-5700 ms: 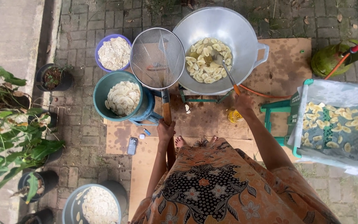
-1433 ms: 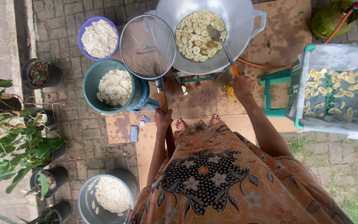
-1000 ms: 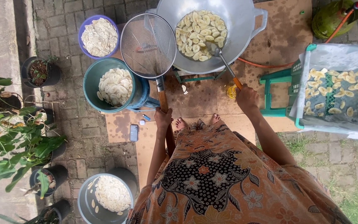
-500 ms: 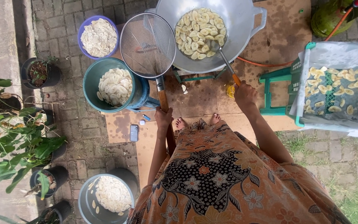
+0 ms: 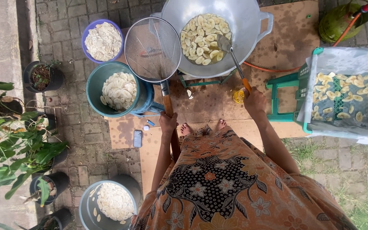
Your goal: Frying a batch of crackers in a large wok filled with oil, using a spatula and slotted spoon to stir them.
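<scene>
My left hand (image 5: 167,122) grips the wooden handle of a round wire mesh skimmer (image 5: 152,50), whose head hovers over the left rim of the big metal wok (image 5: 252,25). My right hand (image 5: 254,99) holds the orange handle of a metal spatula (image 5: 231,52); its blade rests among the pale banana slices (image 5: 201,37) frying in the wok.
A teal bucket (image 5: 94,96), a purple bowl (image 5: 91,32) and a grey bucket (image 5: 86,208) hold raw slices. A lined green crate (image 5: 316,91) at right holds fried chips. A green gas cylinder (image 5: 337,21), a phone (image 5: 137,138), potted plants (image 5: 39,76) and cardboard sheets (image 5: 294,47) surround me.
The view has shifted up and nearer since the oldest frame. The spatula blade has moved from the wok's middle toward its right side. The skimmer stays held beside the wok.
</scene>
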